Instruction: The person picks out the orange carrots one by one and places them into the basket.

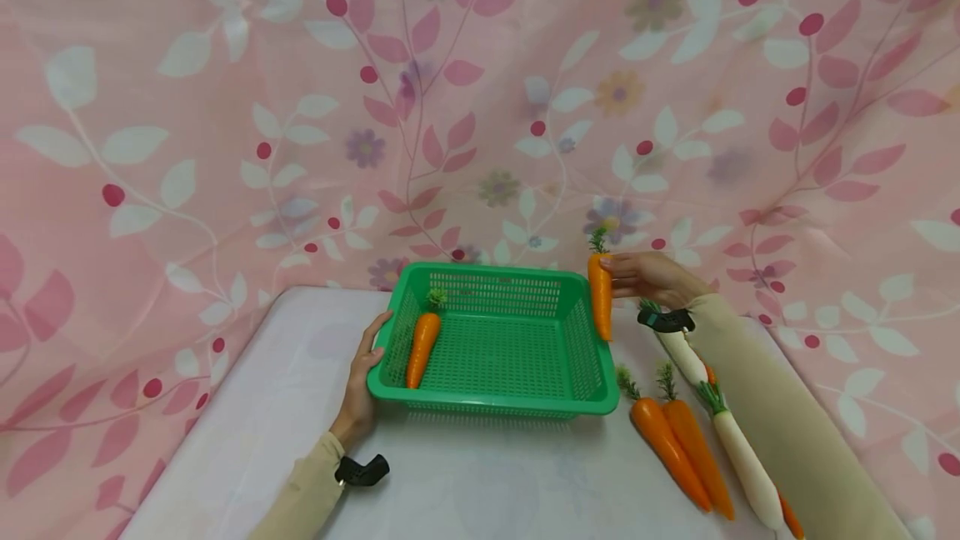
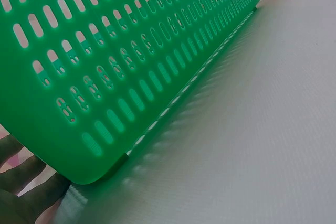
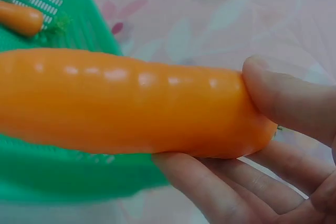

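Note:
My right hand pinches a carrot near its leafy top, thumb on one side and fingers on the other. The carrot hangs tip down at the right rim of a green plastic basket. In the right wrist view the held carrot fills the middle, with the thumb and fingers at its thick end. My left hand holds the basket's left side, thumb at the rim. Its fingers show along the outer wall in the left wrist view. Inside the basket, another carrot lies along the left wall.
Right of the basket lie two carrots side by side. White radishes lie beyond them, partly under the right sleeve, with more orange tips showing. A white table carries everything; a pink floral cloth hangs behind.

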The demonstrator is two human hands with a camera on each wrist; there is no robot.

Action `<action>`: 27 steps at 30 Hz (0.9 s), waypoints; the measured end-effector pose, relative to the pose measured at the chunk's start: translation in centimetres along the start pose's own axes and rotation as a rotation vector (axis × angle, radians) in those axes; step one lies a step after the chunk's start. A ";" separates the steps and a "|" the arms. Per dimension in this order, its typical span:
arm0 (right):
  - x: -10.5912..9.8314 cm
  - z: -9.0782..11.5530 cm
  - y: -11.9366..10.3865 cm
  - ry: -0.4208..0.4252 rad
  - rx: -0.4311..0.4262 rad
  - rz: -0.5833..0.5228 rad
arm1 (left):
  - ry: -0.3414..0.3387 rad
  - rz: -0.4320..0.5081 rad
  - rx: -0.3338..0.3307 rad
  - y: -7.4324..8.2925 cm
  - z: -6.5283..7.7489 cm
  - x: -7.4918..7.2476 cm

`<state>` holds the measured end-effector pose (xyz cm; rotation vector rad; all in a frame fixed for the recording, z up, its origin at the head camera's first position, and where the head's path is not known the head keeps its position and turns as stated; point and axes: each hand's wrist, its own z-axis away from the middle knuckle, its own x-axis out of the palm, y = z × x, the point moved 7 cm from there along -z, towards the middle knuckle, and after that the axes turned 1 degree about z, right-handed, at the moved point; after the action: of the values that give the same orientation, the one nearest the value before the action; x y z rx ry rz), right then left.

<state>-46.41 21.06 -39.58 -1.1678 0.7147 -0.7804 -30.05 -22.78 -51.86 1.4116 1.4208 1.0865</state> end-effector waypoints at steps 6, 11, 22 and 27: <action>1.7 -1.0 -0.1 -0.004 -0.001 -0.062 | 0.001 0.006 0.002 0.1 0.1 0.1; 3.0 -2.0 -0.1 -0.020 -0.024 -0.018 | 0.004 0.003 0.001 0.1 0.1 0.1; 7.1 -4.3 0.0 -0.056 -0.026 -0.018 | 0.002 0.000 0.002 0.1 0.2 0.0; 8.5 -5.3 0.5 -0.035 0.000 -0.024 | 0.004 0.007 0.007 0.1 0.2 0.0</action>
<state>-46.07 11.30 -42.04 -1.1891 0.6729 -0.7781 -29.87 -22.78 -51.86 1.4208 1.4249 1.0897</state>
